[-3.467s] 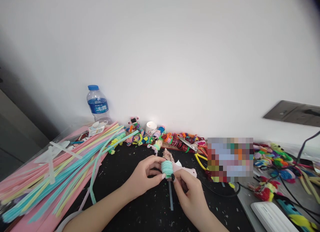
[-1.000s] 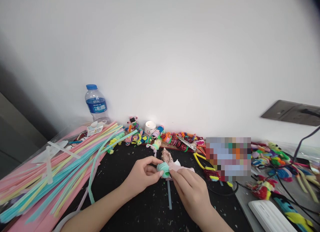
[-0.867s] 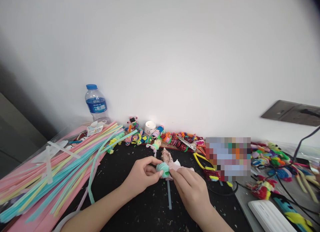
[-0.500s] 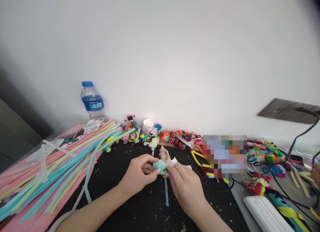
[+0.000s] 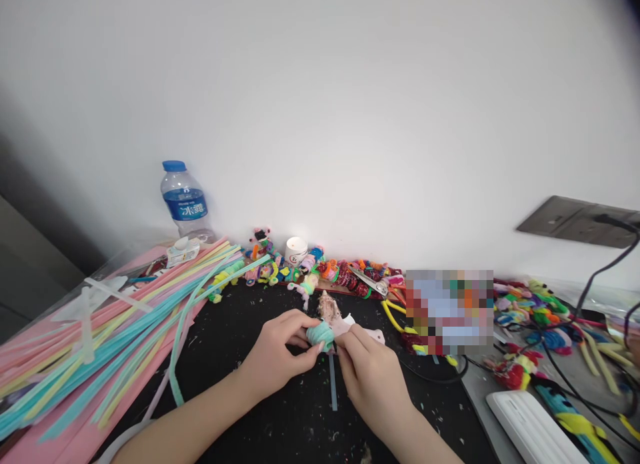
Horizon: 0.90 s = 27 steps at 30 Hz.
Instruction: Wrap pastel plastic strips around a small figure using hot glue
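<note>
A small turquoise ball of coiled fuzzy pipe cleaner sits between the thumb and fingers of my left hand. Close against its right side, my right hand has its fingertips pinched together; what lies between them is too small to make out. Just behind both hands, a pale pink hot glue gun lies on the black mat, its crusted brown nozzle pointing away. My right hand partly covers it. A translucent glue stick shows on the mat between my forearms.
Pipe cleaners fan out at left, near a water bottle. Along the wall lie fuzzy figures, a paper cup and scissors. A white power strip and black cables are at right. Part of the view is pixelated.
The turquoise ball has turned slightly in my left fingers, and its green underside shows less. My right fingertips have shifted a little; both hands stay close together.
</note>
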Tool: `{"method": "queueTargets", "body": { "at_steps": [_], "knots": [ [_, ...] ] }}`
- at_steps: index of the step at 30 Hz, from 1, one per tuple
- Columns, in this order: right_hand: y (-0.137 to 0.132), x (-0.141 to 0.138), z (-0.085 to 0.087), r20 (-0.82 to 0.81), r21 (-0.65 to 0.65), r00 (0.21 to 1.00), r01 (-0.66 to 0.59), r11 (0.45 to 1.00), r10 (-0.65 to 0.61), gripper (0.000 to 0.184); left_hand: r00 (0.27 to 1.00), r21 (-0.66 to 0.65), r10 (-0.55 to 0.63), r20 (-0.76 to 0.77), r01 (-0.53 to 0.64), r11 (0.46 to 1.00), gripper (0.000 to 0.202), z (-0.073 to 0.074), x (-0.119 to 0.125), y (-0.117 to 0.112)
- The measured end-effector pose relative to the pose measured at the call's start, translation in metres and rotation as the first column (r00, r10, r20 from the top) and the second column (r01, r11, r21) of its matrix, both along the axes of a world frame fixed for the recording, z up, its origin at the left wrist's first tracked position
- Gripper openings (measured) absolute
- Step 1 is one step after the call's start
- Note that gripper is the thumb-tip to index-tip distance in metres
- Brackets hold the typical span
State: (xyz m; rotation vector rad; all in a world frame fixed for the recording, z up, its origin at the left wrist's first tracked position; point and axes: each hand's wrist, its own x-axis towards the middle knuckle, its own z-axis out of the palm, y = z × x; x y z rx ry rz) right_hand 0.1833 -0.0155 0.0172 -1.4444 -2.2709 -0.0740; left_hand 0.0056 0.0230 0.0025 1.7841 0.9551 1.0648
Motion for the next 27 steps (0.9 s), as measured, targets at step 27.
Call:
{"method": "queueTargets", "body": {
  "at_steps": [27],
  "knots": [
    [0.004, 0.009, 0.013, -0.441, -0.291, 0.897, -0.173, 0.941, 0.029, 0.025, 0.866, -0.452, -0.188, 0.464, 0.413, 0.79, 0.032, 0.003, 0.0, 0.004]
  ]
}}
